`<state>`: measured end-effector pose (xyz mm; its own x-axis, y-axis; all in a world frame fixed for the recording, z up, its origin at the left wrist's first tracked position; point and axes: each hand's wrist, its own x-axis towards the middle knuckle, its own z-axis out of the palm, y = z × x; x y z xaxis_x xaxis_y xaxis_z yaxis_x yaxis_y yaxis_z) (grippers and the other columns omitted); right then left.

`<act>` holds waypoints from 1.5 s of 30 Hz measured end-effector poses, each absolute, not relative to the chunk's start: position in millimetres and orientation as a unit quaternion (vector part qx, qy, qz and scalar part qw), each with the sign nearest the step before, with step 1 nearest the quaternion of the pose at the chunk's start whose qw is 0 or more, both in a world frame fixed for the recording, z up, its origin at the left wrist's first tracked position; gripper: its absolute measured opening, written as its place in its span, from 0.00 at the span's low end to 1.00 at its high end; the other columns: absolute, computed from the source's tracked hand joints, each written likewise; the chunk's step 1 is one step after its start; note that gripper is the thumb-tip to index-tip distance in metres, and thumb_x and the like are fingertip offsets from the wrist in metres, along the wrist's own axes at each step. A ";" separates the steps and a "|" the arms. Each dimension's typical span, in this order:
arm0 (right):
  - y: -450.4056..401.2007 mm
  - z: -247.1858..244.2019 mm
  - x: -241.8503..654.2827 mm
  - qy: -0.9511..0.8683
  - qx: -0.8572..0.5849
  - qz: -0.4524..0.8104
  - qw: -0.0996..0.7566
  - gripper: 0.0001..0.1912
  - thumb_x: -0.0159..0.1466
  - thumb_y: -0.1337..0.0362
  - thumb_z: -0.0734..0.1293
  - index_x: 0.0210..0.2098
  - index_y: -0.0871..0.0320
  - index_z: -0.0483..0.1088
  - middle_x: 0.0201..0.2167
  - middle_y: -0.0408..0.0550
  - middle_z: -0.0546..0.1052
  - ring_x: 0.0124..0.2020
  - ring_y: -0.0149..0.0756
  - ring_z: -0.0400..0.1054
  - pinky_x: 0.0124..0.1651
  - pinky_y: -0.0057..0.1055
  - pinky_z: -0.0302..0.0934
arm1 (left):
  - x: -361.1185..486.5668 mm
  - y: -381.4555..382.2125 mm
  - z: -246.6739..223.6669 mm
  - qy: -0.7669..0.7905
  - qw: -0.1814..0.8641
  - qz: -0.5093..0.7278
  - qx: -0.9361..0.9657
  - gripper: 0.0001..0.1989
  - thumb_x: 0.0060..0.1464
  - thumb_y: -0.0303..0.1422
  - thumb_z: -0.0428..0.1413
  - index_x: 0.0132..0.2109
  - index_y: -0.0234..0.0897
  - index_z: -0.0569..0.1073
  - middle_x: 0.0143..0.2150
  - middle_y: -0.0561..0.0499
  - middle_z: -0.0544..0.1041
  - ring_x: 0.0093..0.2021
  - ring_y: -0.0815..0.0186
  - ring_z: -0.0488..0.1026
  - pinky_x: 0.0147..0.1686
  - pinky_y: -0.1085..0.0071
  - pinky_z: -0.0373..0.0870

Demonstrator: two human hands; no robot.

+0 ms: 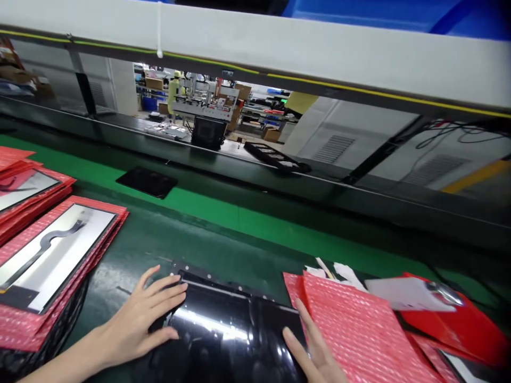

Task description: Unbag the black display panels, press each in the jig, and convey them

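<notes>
A glossy black screen panel [223, 335] lies in front of me over a dark frame [191, 270] with small round studs along its far edge. My left hand [147, 314] rests at the panel's left side, fingers stretched and spread, fingertips touching its edge. At the right side, my right hand [313, 348] has its thumb on the panel's surface and a finger along the side edge; the other fingers are hidden or cut off. The panel's near part runs out of view.
Red bubble-wrap pouches [355, 324] lie at the right, below white scraps [347, 274]. At the left, a display with a ribbon cable [67, 244] tops more pouches. A black panel [147, 182] sits on the green strip [239, 213]. A shelf beam [279, 50] crosses overhead.
</notes>
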<state>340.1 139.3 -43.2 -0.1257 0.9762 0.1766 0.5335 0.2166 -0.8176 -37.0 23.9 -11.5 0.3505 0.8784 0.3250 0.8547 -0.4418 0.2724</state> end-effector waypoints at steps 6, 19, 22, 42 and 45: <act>150.2 -76.0 332.0 -0.675 -0.551 0.321 0.371 0.37 0.63 0.44 0.62 0.68 0.47 0.56 0.67 0.43 0.60 0.68 0.51 0.49 0.64 0.49 0.56 | -40.9 25.9 -24.6 0.534 0.025 0.227 0.814 0.33 0.62 0.39 0.55 0.70 0.42 0.54 0.64 0.41 0.69 0.69 0.55 0.58 0.69 0.42 0.38; 154.6 -68.7 329.6 -0.663 -0.552 0.374 0.341 0.41 0.60 0.40 0.64 0.68 0.49 0.57 0.68 0.44 0.58 0.69 0.51 0.46 0.66 0.51 0.45 | -43.7 24.9 -26.3 0.549 0.033 0.193 0.813 0.30 0.64 0.39 0.52 0.70 0.42 0.53 0.67 0.44 0.64 0.71 0.57 0.51 0.69 0.43 0.32; 154.2 -61.7 330.1 -0.665 -0.541 0.409 0.313 0.42 0.60 0.40 0.64 0.69 0.51 0.55 0.69 0.45 0.55 0.70 0.52 0.44 0.66 0.52 0.44 | -43.6 25.1 -27.1 0.545 0.041 0.206 0.812 0.31 0.63 0.40 0.54 0.69 0.42 0.55 0.66 0.43 0.66 0.71 0.56 0.54 0.69 0.42 0.33; 122.8 -4.4 276.6 -0.537 -0.624 0.436 0.364 0.46 0.55 0.43 0.71 0.67 0.55 0.58 0.69 0.44 0.58 0.70 0.48 0.46 0.71 0.42 0.38 | -40.0 26.8 -29.3 0.602 0.172 0.212 0.750 0.24 0.69 0.35 0.43 0.70 0.50 0.54 0.75 0.50 0.34 0.74 0.52 0.33 0.69 0.44 0.43; 123.1 -2.5 276.5 -0.529 -0.643 0.429 0.349 0.49 0.52 0.41 0.71 0.66 0.56 0.59 0.69 0.46 0.58 0.70 0.49 0.46 0.71 0.42 0.39 | -39.1 25.0 -28.3 0.595 0.184 0.203 0.756 0.26 0.69 0.35 0.44 0.70 0.54 0.52 0.74 0.52 0.26 0.73 0.48 0.29 0.68 0.42 0.43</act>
